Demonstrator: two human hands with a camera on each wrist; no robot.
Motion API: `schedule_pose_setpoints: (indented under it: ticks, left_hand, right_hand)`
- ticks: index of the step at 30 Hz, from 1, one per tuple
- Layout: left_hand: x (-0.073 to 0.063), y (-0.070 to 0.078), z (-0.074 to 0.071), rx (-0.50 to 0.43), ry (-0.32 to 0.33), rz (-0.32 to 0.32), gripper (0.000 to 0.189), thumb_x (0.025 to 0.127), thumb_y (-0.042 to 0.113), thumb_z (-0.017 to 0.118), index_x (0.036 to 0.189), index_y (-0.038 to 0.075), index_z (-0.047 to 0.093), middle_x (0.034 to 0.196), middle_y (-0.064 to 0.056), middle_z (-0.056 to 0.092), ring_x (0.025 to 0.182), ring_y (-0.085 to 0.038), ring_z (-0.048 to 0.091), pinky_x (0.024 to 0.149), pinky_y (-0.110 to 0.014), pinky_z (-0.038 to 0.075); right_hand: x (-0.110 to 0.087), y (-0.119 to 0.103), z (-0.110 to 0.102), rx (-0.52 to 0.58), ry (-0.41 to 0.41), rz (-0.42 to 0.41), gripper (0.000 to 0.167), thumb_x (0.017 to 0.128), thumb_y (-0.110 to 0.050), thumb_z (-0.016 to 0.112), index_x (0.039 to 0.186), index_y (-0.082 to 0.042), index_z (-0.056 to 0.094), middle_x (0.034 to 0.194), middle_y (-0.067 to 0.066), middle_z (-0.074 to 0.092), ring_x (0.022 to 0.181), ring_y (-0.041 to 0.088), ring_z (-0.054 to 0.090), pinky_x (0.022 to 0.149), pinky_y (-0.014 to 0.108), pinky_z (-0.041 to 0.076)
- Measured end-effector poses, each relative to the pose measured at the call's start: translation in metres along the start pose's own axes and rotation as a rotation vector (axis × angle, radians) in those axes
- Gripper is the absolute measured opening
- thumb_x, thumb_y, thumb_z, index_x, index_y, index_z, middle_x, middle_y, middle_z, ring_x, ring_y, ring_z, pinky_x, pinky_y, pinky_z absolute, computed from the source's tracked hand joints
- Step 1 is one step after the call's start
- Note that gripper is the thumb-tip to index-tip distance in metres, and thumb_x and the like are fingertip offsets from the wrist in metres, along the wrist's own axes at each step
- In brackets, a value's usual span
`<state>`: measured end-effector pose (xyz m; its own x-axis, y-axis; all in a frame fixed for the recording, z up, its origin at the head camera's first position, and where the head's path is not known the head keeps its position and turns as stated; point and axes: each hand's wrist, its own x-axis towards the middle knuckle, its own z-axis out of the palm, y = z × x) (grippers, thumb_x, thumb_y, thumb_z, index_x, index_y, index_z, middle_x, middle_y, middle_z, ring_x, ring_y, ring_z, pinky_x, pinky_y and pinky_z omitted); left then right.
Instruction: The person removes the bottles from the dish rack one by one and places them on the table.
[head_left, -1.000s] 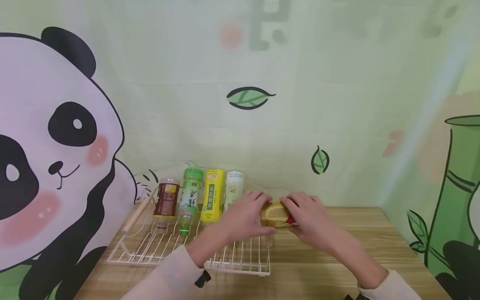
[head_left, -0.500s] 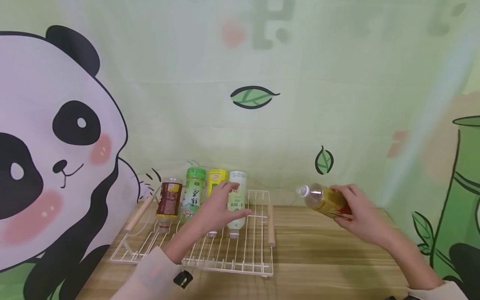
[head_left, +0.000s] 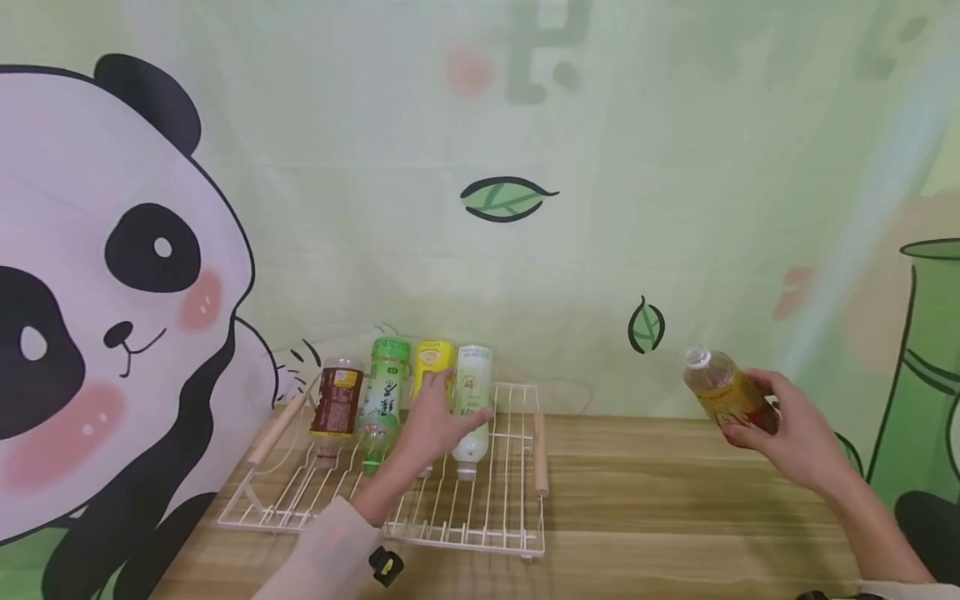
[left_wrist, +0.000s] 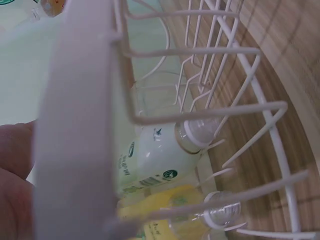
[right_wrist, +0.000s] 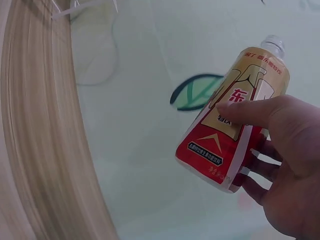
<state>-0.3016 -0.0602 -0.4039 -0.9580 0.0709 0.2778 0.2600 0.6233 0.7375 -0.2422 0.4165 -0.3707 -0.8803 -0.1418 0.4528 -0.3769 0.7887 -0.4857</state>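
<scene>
My right hand grips a plastic drink bottle with a gold and red label, raised at the right of the table with its neck tilted up to the left. Over the white wire rack is my left hand, its fingers and thumb spread apart. It overlaps the yellow bottle and the edge of the pale green bottle in the head view. These two lean neck-down in the rack, beside a green-capped bottle and a dark red-labelled bottle.
Wooden handles stand on the rack's two sides, the right handle and the left handle. The wooden table runs on to the right of the rack. A green panda-print cloth hangs behind.
The left hand has left the gold and red bottle and moved left over the rack. My right hand has carried that bottle right, and it now tilts more upright.
</scene>
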Motion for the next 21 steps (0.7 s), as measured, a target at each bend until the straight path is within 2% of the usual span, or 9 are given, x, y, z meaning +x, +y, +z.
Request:
schedule_pose_setpoints:
  ticks: [4, 7, 9, 11, 14, 15, 16, 18, 21]
  left_hand:
    - [-0.001, -0.001, 0.008, 0.001, -0.016, -0.019, 0.098, 0.09, 0.036, 0.086, 0.161, -0.006, 0.033, 0.156, -0.031, 0.042, 0.136, -0.047, 0.052, 0.109, -0.059, 0.05]
    - [0.0, -0.003, 0.013, 0.016, -0.025, -0.019, 0.1, 0.09, 0.034, 0.086, 0.161, -0.008, 0.03, 0.15, -0.032, 0.045, 0.126, -0.045, 0.059, 0.101, -0.056, 0.056]
    - [0.0, -0.005, 0.016, 0.017, -0.033, -0.028, 0.102, 0.089, 0.033, 0.087, 0.162, -0.008, 0.028, 0.144, -0.03, 0.05, 0.115, -0.04, 0.062, 0.093, -0.051, 0.06]
    - [-0.001, -0.006, 0.02, 0.014, -0.047, -0.042, 0.105, 0.089, 0.032, 0.088, 0.163, -0.007, 0.025, 0.139, -0.027, 0.053, 0.107, -0.035, 0.064, 0.086, -0.047, 0.061]
    - [-0.002, -0.009, 0.025, 0.014, -0.07, -0.061, 0.109, 0.088, 0.032, 0.088, 0.164, -0.007, 0.021, 0.139, -0.027, 0.053, 0.108, -0.034, 0.064, 0.088, -0.047, 0.061]
    - [-0.003, -0.009, 0.027, 0.013, -0.079, -0.064, 0.11, 0.088, 0.032, 0.088, 0.164, -0.008, 0.02, 0.14, -0.027, 0.052, 0.109, -0.036, 0.064, 0.09, -0.048, 0.061]
    - [-0.002, -0.01, 0.028, 0.016, -0.088, -0.071, 0.11, 0.089, 0.033, 0.087, 0.164, -0.008, 0.018, 0.144, -0.028, 0.05, 0.114, -0.038, 0.063, 0.094, -0.05, 0.06]
    - [-0.002, -0.01, 0.029, 0.028, -0.099, -0.079, 0.112, 0.09, 0.036, 0.086, 0.164, -0.008, 0.016, 0.154, -0.031, 0.043, 0.124, -0.042, 0.06, 0.103, -0.053, 0.055]
    - [0.0, -0.009, 0.03, 0.029, -0.109, -0.088, 0.114, 0.091, 0.038, 0.084, 0.165, -0.009, 0.012, 0.164, -0.033, 0.029, 0.138, -0.047, 0.05, 0.114, -0.056, 0.046]
  right_hand:
    - [-0.007, 0.019, -0.003, 0.011, -0.012, 0.119, 0.083, 0.099, -0.025, 0.079, 0.157, 0.009, 0.03, 0.142, 0.036, 0.047, 0.123, 0.053, 0.05, 0.087, 0.035, 0.05]
    - [-0.012, 0.035, -0.005, 0.042, -0.021, 0.193, 0.087, 0.102, -0.029, 0.075, 0.159, 0.011, 0.023, 0.146, 0.04, 0.041, 0.126, 0.058, 0.046, 0.088, 0.053, 0.051]
    - [-0.016, 0.047, -0.005, 0.073, -0.007, 0.22, 0.088, 0.102, -0.029, 0.074, 0.159, 0.012, 0.02, 0.147, 0.042, 0.039, 0.126, 0.059, 0.045, 0.089, 0.047, 0.053]
    - [-0.02, 0.059, -0.005, 0.091, 0.011, 0.239, 0.088, 0.103, -0.028, 0.074, 0.159, 0.012, 0.019, 0.147, 0.042, 0.038, 0.126, 0.058, 0.043, 0.084, 0.029, 0.052]
    - [-0.025, 0.075, -0.005, 0.105, 0.035, 0.262, 0.088, 0.102, -0.027, 0.074, 0.158, 0.014, 0.019, 0.148, 0.043, 0.036, 0.128, 0.058, 0.04, 0.072, 0.01, 0.043]
    - [-0.026, 0.079, -0.005, 0.108, 0.033, 0.274, 0.088, 0.103, -0.027, 0.073, 0.158, 0.014, 0.018, 0.149, 0.043, 0.035, 0.129, 0.059, 0.039, 0.077, 0.012, 0.049]
    - [-0.027, 0.084, -0.006, 0.102, 0.031, 0.288, 0.089, 0.103, -0.028, 0.073, 0.159, 0.014, 0.017, 0.149, 0.044, 0.034, 0.13, 0.06, 0.038, 0.08, 0.016, 0.052]
    - [-0.027, 0.092, -0.006, 0.107, 0.023, 0.313, 0.092, 0.103, -0.03, 0.072, 0.159, 0.014, 0.014, 0.15, 0.045, 0.031, 0.132, 0.063, 0.036, 0.097, 0.035, 0.057]
    - [-0.028, 0.102, -0.006, 0.102, 0.018, 0.348, 0.096, 0.104, -0.033, 0.071, 0.16, 0.015, 0.01, 0.151, 0.048, 0.028, 0.134, 0.067, 0.034, 0.101, 0.069, 0.045]
